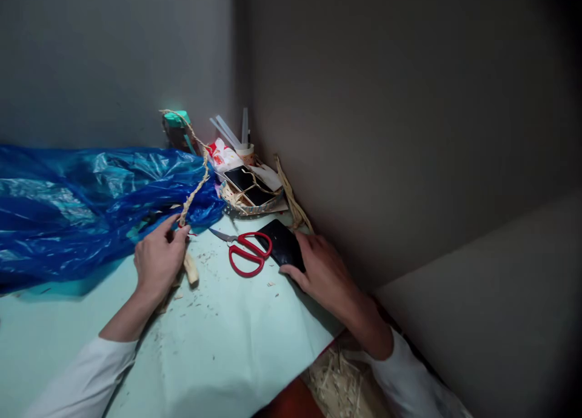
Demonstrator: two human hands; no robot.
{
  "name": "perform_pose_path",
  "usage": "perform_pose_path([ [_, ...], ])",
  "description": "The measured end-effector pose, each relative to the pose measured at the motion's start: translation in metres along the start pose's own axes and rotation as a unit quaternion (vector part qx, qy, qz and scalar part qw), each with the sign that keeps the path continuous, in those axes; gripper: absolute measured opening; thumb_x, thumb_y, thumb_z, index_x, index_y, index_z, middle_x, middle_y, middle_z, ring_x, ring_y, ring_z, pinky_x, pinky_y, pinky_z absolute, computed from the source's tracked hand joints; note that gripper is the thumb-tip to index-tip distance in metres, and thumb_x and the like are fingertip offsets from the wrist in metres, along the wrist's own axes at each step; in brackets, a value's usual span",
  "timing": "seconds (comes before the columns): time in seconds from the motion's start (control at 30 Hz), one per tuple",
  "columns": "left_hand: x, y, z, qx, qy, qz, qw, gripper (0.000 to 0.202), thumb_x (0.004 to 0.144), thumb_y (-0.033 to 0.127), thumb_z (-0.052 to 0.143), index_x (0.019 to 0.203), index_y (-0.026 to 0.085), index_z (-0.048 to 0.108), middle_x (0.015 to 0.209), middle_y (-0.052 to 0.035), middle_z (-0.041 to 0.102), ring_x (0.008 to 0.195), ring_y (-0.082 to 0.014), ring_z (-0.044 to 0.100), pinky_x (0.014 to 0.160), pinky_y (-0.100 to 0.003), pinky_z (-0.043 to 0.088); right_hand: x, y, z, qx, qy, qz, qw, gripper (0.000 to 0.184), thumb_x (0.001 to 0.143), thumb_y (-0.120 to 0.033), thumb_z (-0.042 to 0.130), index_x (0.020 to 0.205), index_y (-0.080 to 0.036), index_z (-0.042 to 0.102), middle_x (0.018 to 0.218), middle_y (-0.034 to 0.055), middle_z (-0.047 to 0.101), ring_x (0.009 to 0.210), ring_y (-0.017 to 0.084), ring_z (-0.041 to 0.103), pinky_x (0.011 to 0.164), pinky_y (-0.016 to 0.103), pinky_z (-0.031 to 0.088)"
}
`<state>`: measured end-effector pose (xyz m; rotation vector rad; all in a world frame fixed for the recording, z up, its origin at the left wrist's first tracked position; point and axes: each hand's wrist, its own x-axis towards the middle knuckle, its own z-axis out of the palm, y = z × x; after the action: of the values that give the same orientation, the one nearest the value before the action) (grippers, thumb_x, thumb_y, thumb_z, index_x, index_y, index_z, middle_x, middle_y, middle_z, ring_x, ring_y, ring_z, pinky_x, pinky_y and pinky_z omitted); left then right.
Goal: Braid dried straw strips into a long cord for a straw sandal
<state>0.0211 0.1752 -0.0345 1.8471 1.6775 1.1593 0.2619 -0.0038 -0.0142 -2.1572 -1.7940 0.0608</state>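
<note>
Scissors (250,254) near busy hands, and a twisted straw cord (197,191) that could catch.

The left hand (160,254) pinches the low end of the cord, and the rest sticks up in front of a jar with a green lid (176,119). The right hand (322,269) is half curled at the edge of a flat black thing (278,241); I cannot tell if it grips it. One red handle of the scissors lies over that black thing, so a quick pull could drag the scissors along. Their tip points toward the left hand, so a bump there might poke the fingers. If the cord swings, its loose top could hook the cup of strips (245,154) and tip it. The blue plastic (91,206) lies just beside the left hand, so a sleeve might rub it.
</note>
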Motion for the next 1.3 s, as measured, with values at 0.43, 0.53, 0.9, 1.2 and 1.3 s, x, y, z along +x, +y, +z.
perform_pose_path([
  [0.43, -0.068, 0.070, 0.014, 0.008, -0.121, 0.233, 0.965, 0.023, 0.087, 0.031, 0.052, 0.092, 0.021, 0.073, 0.084, -0.0058, 0.070, 0.077, -0.0210, 0.063, 0.070, -0.031, 0.047, 0.000, 0.000, 0.020, 0.065, 0.051, 0.030, 0.996, 0.056, 0.072, -0.025, 0.062, 0.124, -0.014, 0.046, 0.114, 0.0170, 0.057, 0.108, 0.033, 0.050, 0.093, 0.047, 0.045],
  [0.53, -0.081, 0.076, 0.012, -0.033, -0.198, 0.128, 0.971, 0.023, 0.087, 0.033, 0.054, 0.090, 0.021, 0.073, 0.087, -0.0057, 0.071, 0.076, -0.0199, 0.064, 0.070, -0.031, 0.048, -0.001, 0.004, 0.020, 0.074, 0.082, 0.042, 0.993, 0.056, 0.071, -0.023, 0.062, 0.122, -0.014, 0.044, 0.113, 0.0164, 0.055, 0.106, 0.031, 0.050, 0.090, 0.046, 0.047],
  [0.9, -0.104, 0.092, 0.014, -0.178, -0.319, -0.076, 0.928, 0.033, 0.095, 0.043, 0.039, 0.100, 0.019, 0.061, 0.072, -0.0008, 0.065, 0.051, -0.0116, 0.055, 0.052, -0.025, 0.046, 0.003, -0.005, 0.019, 0.107, 0.164, 0.019, 0.980, 0.062, 0.070, -0.031, 0.063, 0.125, -0.014, 0.042, 0.111, 0.0163, 0.054, 0.102, 0.032, 0.051, 0.085, 0.051, 0.047],
  [1.2, -0.086, 0.081, 0.006, 0.292, -0.303, 0.165, 0.892, 0.033, 0.094, 0.027, 0.037, 0.110, 0.022, 0.065, 0.092, -0.0088, 0.061, 0.085, -0.0261, 0.059, 0.070, -0.036, 0.045, 0.006, 0.001, 0.009, 0.120, 0.098, 0.062, 0.986, 0.060, 0.072, -0.029, 0.062, 0.127, -0.014, 0.045, 0.109, 0.0158, 0.054, 0.105, 0.031, 0.051, 0.087, 0.047, 0.048],
  [1.3, -0.085, 0.080, -0.002, 0.257, -0.326, 0.178, 0.892, 0.035, 0.095, 0.029, 0.034, 0.118, 0.026, 0.060, 0.092, -0.0062, 0.058, 0.080, -0.0220, 0.057, 0.067, -0.032, 0.043, 0.006, -0.001, 0.011, 0.120, 0.079, 0.042, 0.989, 0.059, 0.072, -0.027, 0.061, 0.127, -0.014, 0.047, 0.110, 0.0160, 0.055, 0.105, 0.031, 0.051, 0.089, 0.047, 0.048],
])
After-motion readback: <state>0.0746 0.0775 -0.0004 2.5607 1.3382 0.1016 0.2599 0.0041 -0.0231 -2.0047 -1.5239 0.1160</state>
